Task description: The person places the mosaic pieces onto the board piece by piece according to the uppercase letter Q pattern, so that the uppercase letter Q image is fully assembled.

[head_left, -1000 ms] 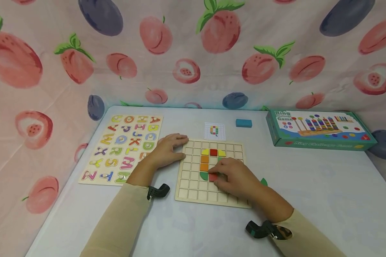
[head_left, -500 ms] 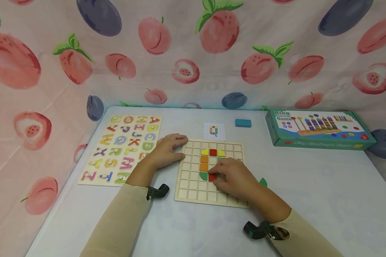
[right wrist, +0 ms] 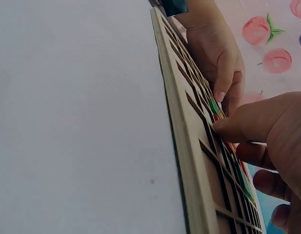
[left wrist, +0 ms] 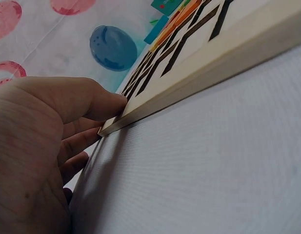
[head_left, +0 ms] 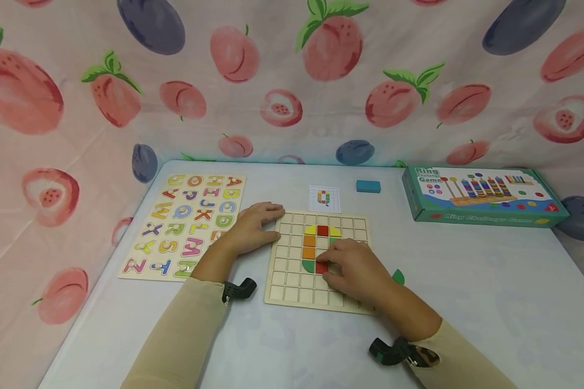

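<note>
A wooden grid board [head_left: 284,294] lies on the table with coloured tiles in its middle cells. My left hand [head_left: 248,229] rests at its upper left corner; in the left wrist view the thumb [left wrist: 109,106] lies on the rim and the fingers are at the edge. My right hand [head_left: 357,270] has thumb and index finger at either side of a red square tile [head_left: 322,268] in the lower part of the pattern. Beside that tile sits a green quarter-round tile [head_left: 309,266], with orange square tiles [head_left: 309,252] above. The right hand covers the pattern's right side.
A small pattern card [head_left: 324,199] and a blue block [head_left: 368,186] lie beyond the board. An alphabet board [head_left: 151,254] is at left, and a green game box [head_left: 486,208] stands back right. A loose green piece [head_left: 398,276] lies beside the right wrist.
The red tile looked paler and slightly tilted a second ago; now it lies flatter in its cell. Both hands have stayed almost in place.
</note>
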### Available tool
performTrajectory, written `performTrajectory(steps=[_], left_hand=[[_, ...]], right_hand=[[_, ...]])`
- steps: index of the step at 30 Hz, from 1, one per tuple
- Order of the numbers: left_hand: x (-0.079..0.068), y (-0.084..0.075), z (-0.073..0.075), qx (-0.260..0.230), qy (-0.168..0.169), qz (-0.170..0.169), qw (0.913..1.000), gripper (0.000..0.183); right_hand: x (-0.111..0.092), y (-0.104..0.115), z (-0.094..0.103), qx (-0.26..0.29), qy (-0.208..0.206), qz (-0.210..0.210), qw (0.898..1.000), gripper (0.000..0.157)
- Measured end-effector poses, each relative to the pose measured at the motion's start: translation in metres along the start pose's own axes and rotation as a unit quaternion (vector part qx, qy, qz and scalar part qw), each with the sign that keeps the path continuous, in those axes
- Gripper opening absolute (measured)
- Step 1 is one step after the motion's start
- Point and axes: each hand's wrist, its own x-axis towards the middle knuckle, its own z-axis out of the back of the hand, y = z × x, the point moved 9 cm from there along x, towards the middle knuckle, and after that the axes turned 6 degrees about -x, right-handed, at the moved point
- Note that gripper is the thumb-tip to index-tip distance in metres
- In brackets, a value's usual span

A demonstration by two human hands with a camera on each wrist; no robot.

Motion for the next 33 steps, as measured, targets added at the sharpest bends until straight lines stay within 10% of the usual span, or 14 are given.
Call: performTrajectory(steps=[19,33], left_hand=[[0.001,0.0,0.001,0.002,0.002,0.0,1.0,0.066],[0.001,0.0,0.001,-0.005,-0.001,-0.008,1.0,0.065]], right_hand=[[-0.055,-0.066,0.033,0.073,-0.056,-0.053,0.994,0.031],[-0.086,-0.104,0.035,0.044,0.007,-0.056,0.997,0.034]])
